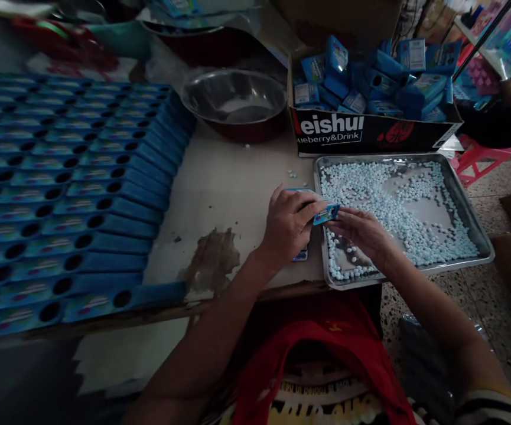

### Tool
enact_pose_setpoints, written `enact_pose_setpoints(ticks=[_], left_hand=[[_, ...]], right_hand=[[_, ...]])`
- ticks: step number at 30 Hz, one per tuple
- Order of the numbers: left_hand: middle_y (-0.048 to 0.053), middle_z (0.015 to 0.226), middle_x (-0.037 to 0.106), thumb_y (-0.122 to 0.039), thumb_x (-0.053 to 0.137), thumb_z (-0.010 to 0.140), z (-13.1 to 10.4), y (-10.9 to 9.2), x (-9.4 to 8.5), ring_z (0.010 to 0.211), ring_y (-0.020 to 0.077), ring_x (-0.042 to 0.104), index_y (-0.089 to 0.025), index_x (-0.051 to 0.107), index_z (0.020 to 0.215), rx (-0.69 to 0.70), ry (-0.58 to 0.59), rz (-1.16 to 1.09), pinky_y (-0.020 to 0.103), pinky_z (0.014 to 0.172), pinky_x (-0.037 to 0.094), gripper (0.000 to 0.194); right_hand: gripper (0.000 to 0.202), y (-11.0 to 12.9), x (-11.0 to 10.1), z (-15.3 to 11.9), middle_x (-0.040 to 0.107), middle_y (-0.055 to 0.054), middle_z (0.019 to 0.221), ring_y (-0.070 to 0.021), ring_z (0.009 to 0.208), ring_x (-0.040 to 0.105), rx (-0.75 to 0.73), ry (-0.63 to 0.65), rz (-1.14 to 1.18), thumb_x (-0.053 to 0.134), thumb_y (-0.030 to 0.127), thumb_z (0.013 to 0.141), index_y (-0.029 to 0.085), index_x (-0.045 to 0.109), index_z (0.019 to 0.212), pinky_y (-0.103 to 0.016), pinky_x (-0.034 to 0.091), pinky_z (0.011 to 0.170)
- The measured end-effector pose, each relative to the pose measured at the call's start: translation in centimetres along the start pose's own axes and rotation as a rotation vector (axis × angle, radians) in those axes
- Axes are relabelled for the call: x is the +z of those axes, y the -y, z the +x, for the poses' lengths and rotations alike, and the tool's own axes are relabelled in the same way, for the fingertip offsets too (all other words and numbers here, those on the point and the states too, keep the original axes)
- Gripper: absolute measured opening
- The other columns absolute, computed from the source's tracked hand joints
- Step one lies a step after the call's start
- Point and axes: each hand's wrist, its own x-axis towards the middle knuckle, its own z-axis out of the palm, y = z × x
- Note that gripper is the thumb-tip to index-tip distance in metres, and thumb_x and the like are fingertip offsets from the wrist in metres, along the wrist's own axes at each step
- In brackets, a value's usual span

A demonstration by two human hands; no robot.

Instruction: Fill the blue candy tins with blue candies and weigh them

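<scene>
My left hand [288,221] is closed around a small blue box [325,215] with a printed face, held tilted over the near-left edge of the metal tray. At the right end of that box, the closed fingertips of my right hand [364,231] touch it; whether they also pinch a tablet is hidden. Beneath my left hand lies another blue printed piece [300,255], mostly covered. Small pale blue and white tablets [379,206] spread across the metal tray [415,268] under and beyond my right hand.
Rows of blue boxes with dark round openings [82,242] cover the table's left side. A steel bowl [233,97] stands behind. A black carton [370,136] heaped with blue boxes sits behind the tray. A few loose tablets [291,174] lie on the tabletop. A pink stool [481,159] is at right.
</scene>
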Motion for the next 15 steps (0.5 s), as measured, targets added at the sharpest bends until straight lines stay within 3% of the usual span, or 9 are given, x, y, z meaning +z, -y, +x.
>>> enact_pose_setpoints(ticks=[3,5,6,8,10,13,15], left_hand=[[0.007,0.116,0.079,-0.01,0.07,0.094,0.2,-0.2,-0.4,0.109,0.0292,0.069,-0.027,0.078,0.115,-0.123,-0.018,-0.083,0.05,0.11,0.051,0.028],[0.007,0.112,0.077,-0.018,0.079,0.09,0.0,0.4,-1.7,0.105,0.0275,0.069,-0.023,0.073,0.114,-0.33,-0.029,-0.224,0.043,0.1,0.055,0.025],[0.006,0.11,0.076,-0.022,0.083,0.087,-0.2,1.1,-2.9,0.103,0.0261,0.069,-0.022,0.07,0.114,-0.44,-0.03,-0.315,0.039,0.095,0.057,0.03],[0.004,0.108,0.073,-0.029,0.087,0.082,-1.1,3.2,-6.7,0.099,0.0234,0.069,-0.02,0.066,0.114,-0.606,-0.012,-0.468,0.034,0.088,0.057,0.039],[0.003,0.107,0.071,-0.032,0.088,0.078,-2.6,5.6,-12.0,0.098,0.0225,0.069,-0.02,0.065,0.113,-0.679,0.052,-0.491,0.031,0.086,0.057,0.044],[0.004,0.113,0.072,-0.033,0.088,0.076,-5.2,8.5,-20.4,0.103,0.0248,0.069,-0.019,0.07,0.119,-0.718,0.156,-0.311,0.034,0.093,0.057,0.048],[0.007,0.13,0.074,-0.032,0.083,0.08,-6.8,9.8,-24.4,0.118,0.0285,0.069,-0.02,0.072,0.128,-0.709,0.214,-0.2,0.037,0.103,0.056,0.05]], right_hand=[[0.02,0.9,0.4,-0.2,0.084,-0.009,0.097,-0.0212,0.086,0.083,-0.095,-0.077,-0.428,0.081,0.031,0.093,0.018,0.084,0.108,-0.036,0.07,0.092],[0.026,2.0,-0.2,-0.7,0.084,-0.011,0.099,-0.0267,0.089,0.082,-0.223,-0.159,-0.857,0.078,0.039,0.093,0.021,0.086,0.109,-0.045,0.07,0.091],[0.027,2.5,-0.9,-1.0,0.083,-0.014,0.107,-0.0324,0.099,0.081,-0.279,-0.194,-0.937,0.081,0.039,0.089,0.021,0.087,0.109,-0.053,0.067,0.098],[0.03,3.6,-3.2,-0.7,0.078,-0.017,0.124,-0.037,0.109,0.078,-0.483,-0.337,-1.159,0.075,0.044,0.092,0.026,0.087,0.113,-0.059,0.061,0.104],[0.034,4.3,-6.0,0.7,0.075,-0.019,0.134,-0.0359,0.093,0.078,-0.63,-0.473,-1.354,0.078,0.052,0.087,0.032,0.087,0.113,-0.06,0.06,0.096],[0.029,4.3,-8.8,3.1,0.079,-0.017,0.114,-0.0354,0.076,0.076,-0.559,-0.433,-1.391,0.076,0.062,0.085,0.039,0.086,0.1,-0.059,0.056,0.08],[0.026,4.0,-9.3,3.9,0.079,-0.016,0.095,-0.0392,0.074,0.076,-0.521,-0.419,-1.393,0.073,0.066,0.085,0.043,0.083,0.092,-0.06,0.053,0.077]])
